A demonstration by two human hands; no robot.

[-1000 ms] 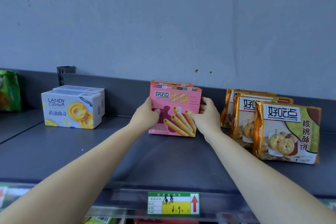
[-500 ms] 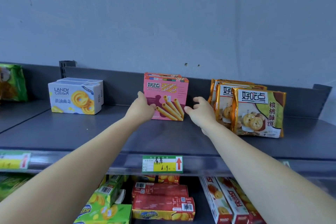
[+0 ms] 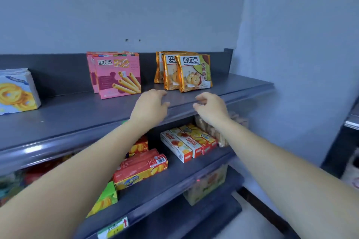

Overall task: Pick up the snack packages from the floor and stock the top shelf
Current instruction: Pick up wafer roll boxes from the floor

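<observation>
1. While looking forward and down at a grey store rack, caught both hands empty: left hand [image 3: 150,105] and right hand [image 3: 210,107] loosely open with fingers curled, hovering just over the front lip of the top shelf [image 3: 77,114] and touching no package.
2. Found the stocked snacks on that top shelf: pink egg-roll boxes [image 3: 118,75] upright near the middle, one behind another; just to their right, orange-gold cookie bags [image 3: 195,72] standing in a front-to-back row; well apart at the far left, a white butter-cookie box [image 3: 17,91], cut off by the frame edge.
3. Showed no floor and no package lying on it, so could not tell how many remained.
4. Judged the step in hand as heading down for the next package. Called for a two-sided grip on the box or bag, label facing out, then a placement on the bare shelf in front of its own kind, slid back gently. Looked light and tippy, those bags, so needed care not to nudge the front one.
5. Held other stock on the shelf below: red biscuit boxes [image 3: 141,167] lying flat, white-and-red boxes [image 3: 186,144] to their right, a green box [image 3: 104,198] lower left.
</observation>
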